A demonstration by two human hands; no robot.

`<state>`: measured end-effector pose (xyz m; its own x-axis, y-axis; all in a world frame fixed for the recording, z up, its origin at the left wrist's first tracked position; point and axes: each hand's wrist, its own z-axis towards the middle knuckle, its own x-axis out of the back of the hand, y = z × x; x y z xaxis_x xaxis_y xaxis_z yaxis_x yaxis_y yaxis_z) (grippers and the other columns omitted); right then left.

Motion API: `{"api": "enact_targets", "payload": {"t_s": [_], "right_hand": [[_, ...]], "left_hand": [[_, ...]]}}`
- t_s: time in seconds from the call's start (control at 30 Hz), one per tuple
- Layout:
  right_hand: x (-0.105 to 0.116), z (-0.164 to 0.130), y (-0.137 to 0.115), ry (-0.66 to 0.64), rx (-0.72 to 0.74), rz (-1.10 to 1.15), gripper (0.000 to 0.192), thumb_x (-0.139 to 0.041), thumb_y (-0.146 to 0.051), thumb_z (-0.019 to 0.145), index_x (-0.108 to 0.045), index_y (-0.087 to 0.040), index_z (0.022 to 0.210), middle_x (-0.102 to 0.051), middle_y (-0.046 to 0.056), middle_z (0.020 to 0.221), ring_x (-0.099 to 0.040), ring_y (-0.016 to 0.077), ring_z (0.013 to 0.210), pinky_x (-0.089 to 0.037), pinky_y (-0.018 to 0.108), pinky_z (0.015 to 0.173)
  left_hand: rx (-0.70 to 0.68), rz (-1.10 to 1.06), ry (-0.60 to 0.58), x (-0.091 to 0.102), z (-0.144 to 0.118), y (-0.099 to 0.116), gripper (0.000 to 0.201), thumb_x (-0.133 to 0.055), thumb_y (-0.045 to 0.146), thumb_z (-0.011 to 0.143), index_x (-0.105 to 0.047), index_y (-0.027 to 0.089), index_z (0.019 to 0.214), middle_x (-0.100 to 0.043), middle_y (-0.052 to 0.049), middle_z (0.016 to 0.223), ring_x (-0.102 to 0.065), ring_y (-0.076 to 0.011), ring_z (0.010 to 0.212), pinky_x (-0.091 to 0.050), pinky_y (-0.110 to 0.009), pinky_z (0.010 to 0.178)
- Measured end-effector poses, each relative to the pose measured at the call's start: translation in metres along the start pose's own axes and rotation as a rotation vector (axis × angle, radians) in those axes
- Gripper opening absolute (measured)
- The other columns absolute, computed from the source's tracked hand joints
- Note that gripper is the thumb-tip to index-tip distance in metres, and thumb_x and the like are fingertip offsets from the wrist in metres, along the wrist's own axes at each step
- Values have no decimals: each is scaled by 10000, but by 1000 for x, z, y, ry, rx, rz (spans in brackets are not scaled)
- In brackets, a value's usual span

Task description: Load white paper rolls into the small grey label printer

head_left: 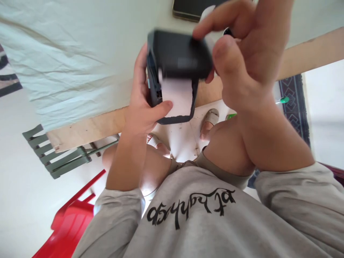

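Note:
A small black receipt printer [177, 57] with its lid swung open is held above the table edge; a white paper roll [177, 96] shows inside it. My left hand [142, 104] grips the printer's left side, thumb resting on the paper. My right hand [242, 53] is over the printer's top right, forefinger and thumb touching the black casing. The printer is blurred.
A table with a pale cloth [67, 53] and a wooden edge [88, 129] lies in front. A dark flat device [193, 9] rests at the top. A red plastic chair [72, 222] and a grey slatted chair [56, 154] stand on the left. My knees and sandalled feet [209, 122] are below.

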<state>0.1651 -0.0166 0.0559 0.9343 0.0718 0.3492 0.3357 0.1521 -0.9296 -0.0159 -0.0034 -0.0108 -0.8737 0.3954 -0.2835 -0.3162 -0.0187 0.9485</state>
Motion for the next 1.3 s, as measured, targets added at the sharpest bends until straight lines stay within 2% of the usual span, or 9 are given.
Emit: {"api": "enact_targets", "payload": {"t_s": [0.1,0.27,0.47,0.6,0.77,0.9,1.03,1.13,1.3], "right_hand": [[-3,1,3,70,277,-129,233,-407,-313,833,-495,-127,944,-511,16,984,-546,13,840,-308,124,455],[-2,0,14,-167,264,-276,318,-474,-372,810,-472,-191,1071,-462,15,1221,-518,54,1011,-354,106,473],[-5,0,20,-195,221,-149,483,-491,-450,791,-410,-152,1163,-409,54,1266,-436,90,1192,-405,74,511],[-9,2,26,-197,291,-137,531,-529,-461,767,-395,-146,1173,-415,63,1249,-411,108,1232,-470,98,624],[-13,4,32,-194,305,-231,496,-512,-491,770,-384,-227,1171,-430,36,1263,-410,112,1243,-481,143,662],[-13,3,32,-181,345,-247,475,-504,-494,775,-380,-238,1156,-451,21,1231,-414,97,1242,-491,160,739],[-13,1,30,-152,330,-206,464,-491,-458,795,-369,-215,1170,-399,33,1290,-403,82,1245,-407,98,553],[-14,1,29,-104,305,-210,466,-496,-439,796,-362,-207,1177,-359,46,1324,-430,84,1196,-387,90,530],[-18,7,33,-96,296,-229,429,-440,-464,825,-381,-194,1153,-415,39,1266,-445,64,1159,-482,118,741]], "left_hand": [[30,0,9,-3,-3,2,791,-740,211,578,-374,344,1267,-497,3,1295,-458,-279,1217,-432,-371,993],[-11,-107,16,-7,-1,-1,697,-758,280,570,-444,374,1186,-515,19,1228,-511,-256,1147,-494,-341,877],[35,-130,135,-9,-1,-7,486,-703,366,661,-524,301,1109,-602,-13,1056,-583,-238,1019,-505,-335,801],[-6,-165,88,-6,-1,-5,542,-751,331,606,-554,252,1104,-623,-17,1032,-586,-229,1008,-486,-316,827],[22,-186,87,-4,-1,0,452,-707,282,669,-555,229,1091,-615,-13,951,-612,-178,863,-477,-278,678],[25,-183,63,-4,-2,2,484,-729,306,639,-560,247,1089,-615,-12,982,-597,-219,983,-481,-294,726],[34,-224,32,-7,-1,6,448,-679,306,688,-543,277,1114,-621,-16,1047,-534,-249,1125,-491,-314,775],[63,-315,59,-13,0,11,443,-585,460,747,-522,247,1130,-607,-27,1117,-452,-269,1228,-423,-380,962],[209,-325,195,-17,1,17,348,-387,395,870,-480,223,1158,-601,-29,1147,-434,-234,1244,-364,-413,1034]]}}
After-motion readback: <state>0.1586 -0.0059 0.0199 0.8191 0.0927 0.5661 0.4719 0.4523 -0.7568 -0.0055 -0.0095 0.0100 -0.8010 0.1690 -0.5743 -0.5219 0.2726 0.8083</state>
